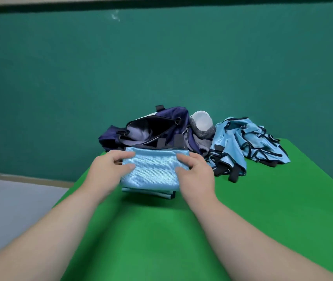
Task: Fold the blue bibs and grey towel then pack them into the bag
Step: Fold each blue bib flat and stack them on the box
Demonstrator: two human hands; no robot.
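A folded light-blue bib (pixel 153 169) is held just above the green table, in front of the open navy bag (pixel 147 128). My left hand (pixel 109 167) grips the bib's left edge, thumb on top and fingers curled round it. On the opposite edge, my right hand (pixel 194 171) holds it the same way. A heap of unfolded blue bibs (pixel 246 142) with black trim lies to the right of the bag. The grey towel (pixel 204 134) lies bunched between the bag and that heap.
A white plastic container (pixel 202 120) lies on the grey towel behind the bag. The green table (pixel 263 209) ends at a left edge near my left forearm, with grey floor beyond. A teal wall stands behind.
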